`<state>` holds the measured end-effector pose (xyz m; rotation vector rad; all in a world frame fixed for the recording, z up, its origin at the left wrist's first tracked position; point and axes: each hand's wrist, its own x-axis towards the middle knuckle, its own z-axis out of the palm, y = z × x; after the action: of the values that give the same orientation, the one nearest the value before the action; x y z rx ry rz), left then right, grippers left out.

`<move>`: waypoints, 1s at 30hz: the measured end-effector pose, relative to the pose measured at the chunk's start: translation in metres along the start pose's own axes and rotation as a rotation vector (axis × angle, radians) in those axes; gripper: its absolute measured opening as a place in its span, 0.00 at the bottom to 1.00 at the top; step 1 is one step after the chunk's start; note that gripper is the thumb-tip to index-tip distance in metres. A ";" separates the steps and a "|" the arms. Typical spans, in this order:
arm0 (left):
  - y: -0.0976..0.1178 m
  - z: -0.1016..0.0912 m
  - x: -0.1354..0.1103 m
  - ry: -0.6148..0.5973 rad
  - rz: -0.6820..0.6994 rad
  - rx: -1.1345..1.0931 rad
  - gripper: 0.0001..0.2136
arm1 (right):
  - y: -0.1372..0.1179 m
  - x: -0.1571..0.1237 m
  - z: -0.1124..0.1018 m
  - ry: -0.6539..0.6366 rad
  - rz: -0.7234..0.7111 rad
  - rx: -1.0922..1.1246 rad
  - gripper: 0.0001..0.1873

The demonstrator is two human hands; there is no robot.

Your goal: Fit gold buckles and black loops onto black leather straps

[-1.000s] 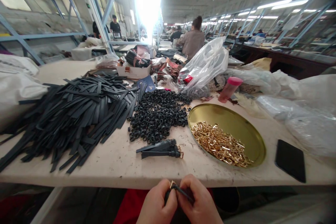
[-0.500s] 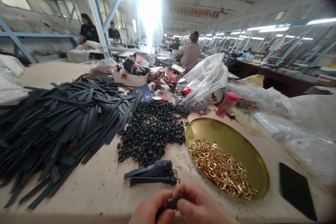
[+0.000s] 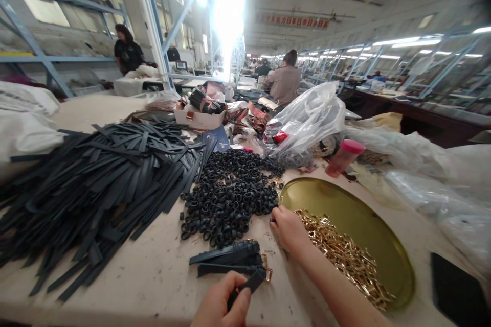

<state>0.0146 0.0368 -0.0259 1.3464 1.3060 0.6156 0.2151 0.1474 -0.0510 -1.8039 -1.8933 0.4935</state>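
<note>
My left hand point(image 3: 220, 304) is at the near table edge, closed on a short black strap point(image 3: 247, 283) with a gold buckle at its far end. That end lies beside a small stack of finished black straps point(image 3: 226, 258). My right hand point(image 3: 287, 227) reaches forward to the near edge of the pile of black loops point(image 3: 230, 191), next to the rim of the gold tray point(image 3: 368, 225). Its fingers are curled down; whatever they hold is hidden. Gold buckles point(image 3: 345, 255) lie heaped in the tray.
A large heap of long black strips point(image 3: 95, 184) fills the left of the table. Clear plastic bags point(image 3: 307, 117), a pink-capped bottle point(image 3: 343, 158) and a cardboard box point(image 3: 199, 117) stand behind. A black phone point(image 3: 458, 294) lies at right. Other people work at far tables.
My hands have parted. The right hand has left the strap and moved forward to the loops beside the tray. The left hand keeps the strap and has set it toward the finished stack.
</note>
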 end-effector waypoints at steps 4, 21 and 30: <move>0.013 0.000 -0.002 0.132 0.009 0.008 0.09 | -0.019 -0.033 -0.006 -0.085 0.014 0.195 0.06; 0.017 0.014 -0.035 -0.009 0.079 0.124 0.09 | -0.062 -0.141 0.009 -0.170 0.271 1.256 0.19; 0.018 0.014 -0.050 -0.047 0.124 -0.002 0.10 | -0.074 -0.166 0.012 -0.136 0.351 1.377 0.16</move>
<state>0.0208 -0.0094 0.0026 1.4404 1.1904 0.6655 0.1505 -0.0220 -0.0345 -1.0712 -0.7602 1.5607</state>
